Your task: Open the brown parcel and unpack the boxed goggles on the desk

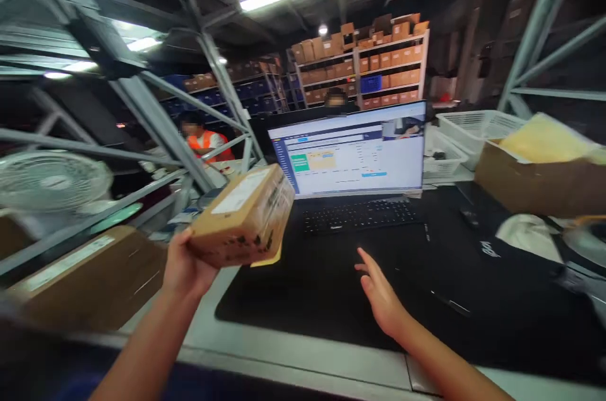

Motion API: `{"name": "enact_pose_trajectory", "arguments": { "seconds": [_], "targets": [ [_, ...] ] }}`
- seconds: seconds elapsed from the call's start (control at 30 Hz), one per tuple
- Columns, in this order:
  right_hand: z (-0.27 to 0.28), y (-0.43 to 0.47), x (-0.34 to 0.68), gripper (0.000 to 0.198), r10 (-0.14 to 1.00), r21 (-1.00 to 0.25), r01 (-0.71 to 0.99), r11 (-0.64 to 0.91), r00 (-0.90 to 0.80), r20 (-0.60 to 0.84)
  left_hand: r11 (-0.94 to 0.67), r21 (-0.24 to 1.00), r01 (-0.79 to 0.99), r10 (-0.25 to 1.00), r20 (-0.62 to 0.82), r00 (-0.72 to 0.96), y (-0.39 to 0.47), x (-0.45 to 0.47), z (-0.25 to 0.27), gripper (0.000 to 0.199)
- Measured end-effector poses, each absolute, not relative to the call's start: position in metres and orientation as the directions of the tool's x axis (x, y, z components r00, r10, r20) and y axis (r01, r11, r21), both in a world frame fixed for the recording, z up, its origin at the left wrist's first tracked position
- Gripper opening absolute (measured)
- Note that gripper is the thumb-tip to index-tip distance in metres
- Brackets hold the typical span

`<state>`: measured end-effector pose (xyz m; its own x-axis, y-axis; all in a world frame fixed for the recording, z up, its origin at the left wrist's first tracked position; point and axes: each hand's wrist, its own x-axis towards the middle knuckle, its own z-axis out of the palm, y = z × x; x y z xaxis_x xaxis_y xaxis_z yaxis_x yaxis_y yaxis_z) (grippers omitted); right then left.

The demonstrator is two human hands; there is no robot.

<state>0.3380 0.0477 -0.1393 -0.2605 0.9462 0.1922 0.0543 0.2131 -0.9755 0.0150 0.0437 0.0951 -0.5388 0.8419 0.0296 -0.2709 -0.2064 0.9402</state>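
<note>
My left hand (pixel 189 265) grips a brown cardboard box (pixel 243 218) by its near left end, holding it tilted above the left side of the desk. A white label lies on the box's top face, and clear tape with dark print covers its side. Something yellow shows just under the box; what it is I cannot make out. My right hand (pixel 379 293) hovers over the black desk mat (pixel 312 300) with its fingers stretched out and nothing in them. Beyond it are a black keyboard (pixel 360 216) and a lit monitor (pixel 350 155).
A larger labelled carton (pixel 89 281) stands at the left near a fan (pixel 54 180). On the right are a mouse (pixel 468 218), an open carton (pixel 534 180) with yellow material and white baskets (pixel 478 129). Metal frame posts flank the desk. A person in an orange vest (pixel 208 143) sits beyond.
</note>
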Motion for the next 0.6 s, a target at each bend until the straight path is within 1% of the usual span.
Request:
{"name": "enact_pose_trajectory", "arguments": {
  "seconds": [0.07,0.17,0.23,0.3,0.37,0.5,0.6],
  "targets": [
    [-0.142,0.048,0.339,0.082,0.956,-0.981,0.07,0.179,-0.249,0.157,-0.27,0.932,-0.243,0.816,0.087,-0.571,0.042,0.003,0.128,0.042],
    [-0.15,0.05,0.339,0.077,0.957,-0.986,0.047,0.162,-0.253,0.145,-0.361,0.92,-0.153,0.773,0.204,-0.601,0.047,-0.014,0.17,0.045],
    [-0.156,0.051,0.338,0.073,0.957,-0.988,0.027,0.152,-0.254,0.141,-0.395,0.906,-0.151,0.74,0.217,-0.636,0.051,-0.024,0.194,0.045],
    [-0.161,0.051,0.336,0.072,0.96,-0.992,0.016,0.128,-0.252,0.12,-0.386,0.906,-0.176,0.739,0.189,-0.647,0.056,-0.031,0.214,0.048],
    [-0.164,0.052,0.336,0.074,0.964,-0.995,0.01,0.1,-0.249,0.095,-0.36,0.919,-0.162,0.755,0.185,-0.629,0.059,-0.034,0.231,0.052],
    [-0.164,0.055,0.336,0.086,0.962,-0.998,0.025,0.059,-0.268,0.05,-0.348,0.93,-0.119,0.764,0.208,-0.61,0.064,-0.034,0.255,0.048],
    [-0.16,0.056,0.335,0.093,0.957,-0.997,0.055,0.051,-0.29,0.033,-0.322,0.945,-0.064,0.773,0.223,-0.594,0.069,-0.031,0.265,0.054]
  ]
}}
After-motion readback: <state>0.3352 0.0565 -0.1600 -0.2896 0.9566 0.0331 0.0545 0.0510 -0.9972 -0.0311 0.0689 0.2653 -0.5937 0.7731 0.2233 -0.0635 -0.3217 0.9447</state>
